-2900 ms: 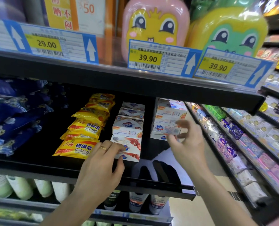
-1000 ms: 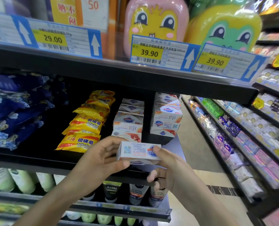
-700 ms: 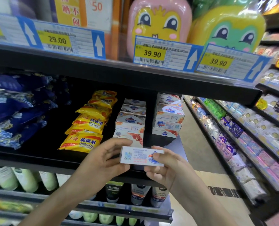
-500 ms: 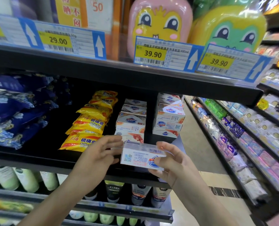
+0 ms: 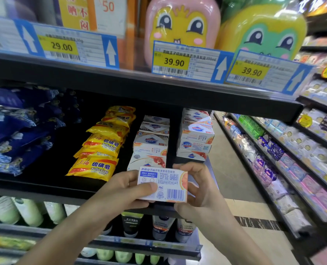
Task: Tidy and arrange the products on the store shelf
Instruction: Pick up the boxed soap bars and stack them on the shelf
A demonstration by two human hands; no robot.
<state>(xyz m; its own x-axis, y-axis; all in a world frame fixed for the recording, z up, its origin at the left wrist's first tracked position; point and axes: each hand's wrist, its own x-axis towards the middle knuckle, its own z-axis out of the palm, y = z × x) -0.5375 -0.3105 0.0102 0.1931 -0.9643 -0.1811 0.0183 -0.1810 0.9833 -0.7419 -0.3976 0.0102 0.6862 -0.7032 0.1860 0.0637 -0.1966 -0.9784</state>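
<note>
Both hands on soap box [image 5: 163, 185], held in front of shelf [image 5: 44, 185] edge, barcode side up. L hand [image 5: 120, 192] grips left end, thumb across top. R hand [image 5: 199, 190] grips right end, fingers curled behind. Box stack [image 5: 149, 148] just behind, yellow soap packs [image 5: 99, 150] to its left.

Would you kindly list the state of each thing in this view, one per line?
Soap box: held off the shelf, barcode side facing the camera.
Left hand: grips the box's left end.
Right hand: grips the box's right end.
Middle row of soap boxes: lying flat, in line.
Right stack of soap boxes: uneven, one box tilted.
Yellow sulfur soap packs: overlapping in a row.
Blue packs: piled loosely.
</note>
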